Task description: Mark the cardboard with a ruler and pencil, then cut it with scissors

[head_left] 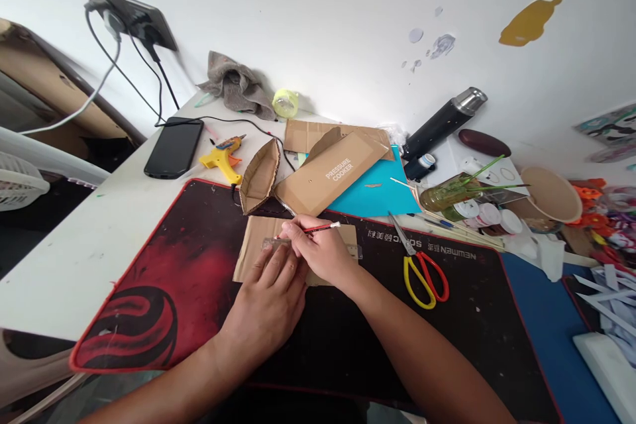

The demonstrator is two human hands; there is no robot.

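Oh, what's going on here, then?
Someone is working with cardboard. The left hand presses a clear, ruler-like strip onto a small cardboard sheet, while the right hand holds a red-and-black pencil by it. Any drawn line is too small to make out. Scissors lie to the right; a boat-shaped cardboard piece and a yellow glue gun sit beyond.

Your cardboard sheet (250, 248) looks matt and papery; your ruler (271, 243) looks like smooth, see-through plastic; the scissors (409, 250) pair bare metal blades with smooth plastic handles; your mat (472, 305) has a matt, cloth-like face; the towel (233, 83) is rough cloth; the flask (441, 124) wears a shiny metal cap over a smooth, duller body.
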